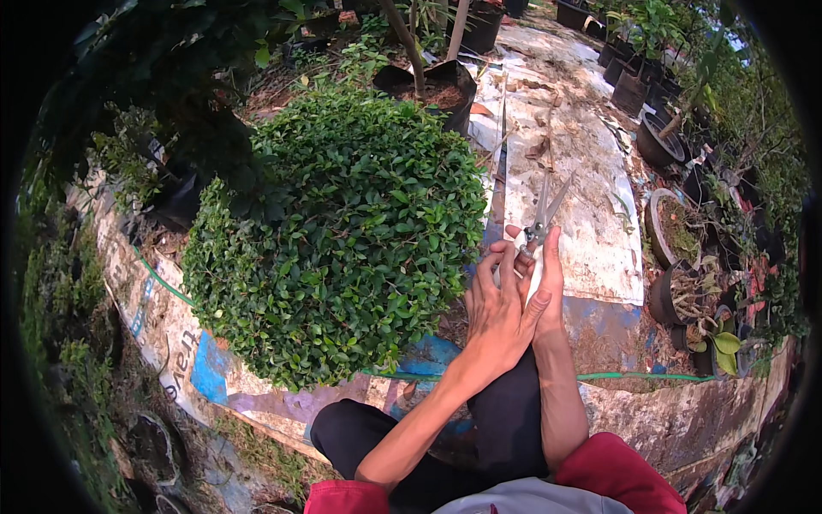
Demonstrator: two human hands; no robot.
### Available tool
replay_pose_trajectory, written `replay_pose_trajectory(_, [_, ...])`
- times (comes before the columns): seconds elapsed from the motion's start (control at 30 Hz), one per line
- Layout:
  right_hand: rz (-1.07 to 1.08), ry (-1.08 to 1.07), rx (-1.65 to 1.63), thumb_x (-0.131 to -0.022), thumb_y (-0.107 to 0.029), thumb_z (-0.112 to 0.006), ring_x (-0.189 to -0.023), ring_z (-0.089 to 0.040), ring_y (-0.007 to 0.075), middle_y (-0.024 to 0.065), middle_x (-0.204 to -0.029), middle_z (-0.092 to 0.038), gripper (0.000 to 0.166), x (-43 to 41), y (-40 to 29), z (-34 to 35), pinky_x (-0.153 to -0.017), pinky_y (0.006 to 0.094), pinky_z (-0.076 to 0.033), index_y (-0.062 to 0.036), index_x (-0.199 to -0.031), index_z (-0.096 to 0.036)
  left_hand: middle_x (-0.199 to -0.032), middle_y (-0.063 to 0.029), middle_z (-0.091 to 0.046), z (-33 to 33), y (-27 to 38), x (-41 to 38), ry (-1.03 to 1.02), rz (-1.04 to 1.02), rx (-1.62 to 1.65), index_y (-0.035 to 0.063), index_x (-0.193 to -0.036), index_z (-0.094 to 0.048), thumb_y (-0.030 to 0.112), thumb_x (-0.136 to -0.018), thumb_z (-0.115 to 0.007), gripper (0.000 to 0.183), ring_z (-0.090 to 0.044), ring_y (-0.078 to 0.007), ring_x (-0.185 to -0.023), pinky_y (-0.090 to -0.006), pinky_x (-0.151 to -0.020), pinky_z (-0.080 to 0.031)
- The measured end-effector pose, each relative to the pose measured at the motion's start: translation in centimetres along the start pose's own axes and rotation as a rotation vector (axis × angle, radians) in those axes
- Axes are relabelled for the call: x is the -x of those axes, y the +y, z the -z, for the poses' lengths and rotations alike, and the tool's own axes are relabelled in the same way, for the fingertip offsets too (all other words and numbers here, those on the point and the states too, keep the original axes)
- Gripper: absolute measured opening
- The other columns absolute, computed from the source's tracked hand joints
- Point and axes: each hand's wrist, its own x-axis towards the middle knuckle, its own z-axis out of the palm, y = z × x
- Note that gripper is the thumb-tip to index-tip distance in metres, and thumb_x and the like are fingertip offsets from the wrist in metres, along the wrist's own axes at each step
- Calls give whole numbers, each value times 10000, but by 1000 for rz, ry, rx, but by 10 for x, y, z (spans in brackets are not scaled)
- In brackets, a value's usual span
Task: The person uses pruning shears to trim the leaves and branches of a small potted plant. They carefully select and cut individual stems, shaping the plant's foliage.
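Observation:
Pruning snips with white handles and a coil spring stand with their narrow blades apart, pointing away from me over the white sheet. My right hand is closed around the handles. Against it lies my left hand, its fingers curled at the handles beside the spring; whether it grips them too is unclear. The palms and part of the handles are hidden. Just left of my hands, a dense, rounded green shrub with small leaves fills the middle of the view; its base is out of sight.
Behind the shrub stands a black grow bag with thin trunks. Potted plants line the right side, among them a round pot and a black pot. A dirty white sheet covers the ground; a green hose crosses it nearer me.

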Motion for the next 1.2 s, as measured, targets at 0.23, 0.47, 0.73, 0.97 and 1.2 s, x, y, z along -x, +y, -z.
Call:
replay_pose_trajectory(0.23, [-100,-37,-173,-1032,-532,-370,-947,-637,223,161,-1246,-589,622,37,-16,-31,-807,366,-561,-40,-1410,-417,-1474,-266,-324,-15,6,12,105,47,90,-13,-1542,-193,573,-985,-420,839,-407,-452,-1169,-553,-1007,-312])
replay_pose_trajectory(0.47, [1,-121,122,-1035,-281,-481,-1003,-623,233,145,-1189,-602,468,42,-30,-9,-863,384,-534,-28,-1423,-415,-1274,-199,-496,6,31,26,272,-24,67,-42,-1347,-492,351,-996,-524,527,-486,-311,-1049,-400,-899,-403])
replay_pose_trajectory(0.73, [880,-101,1400,-663,8,-700,-884,-561,292,137,-960,-597,533,40,-19,30,-808,385,-461,-10,-1191,-631,-671,14,-512,6,30,57,610,486,1158,28,-1058,-583,144,-992,-546,138,-428,-44,-533,-198,-468,-331])
replay_pose_trajectory(0.97, [1196,-116,1424,-592,18,-688,-865,-557,310,131,-920,-609,537,19,9,40,-775,400,-456,-12,-1128,-662,-783,-17,-551,17,12,55,734,748,1390,-14,-1203,-541,178,-1007,-466,285,-482,-73,-591,-205,-473,-382])
replay_pose_trajectory(1.2, [1332,-162,1524,-567,-205,-721,-778,-572,291,113,-894,-627,584,1,12,46,-706,410,-436,-20,-1119,-678,-883,-11,-541,24,5,60,614,748,1417,6,-1318,-499,210,-977,-521,398,-499,-104,-713,-239,-568,-395])
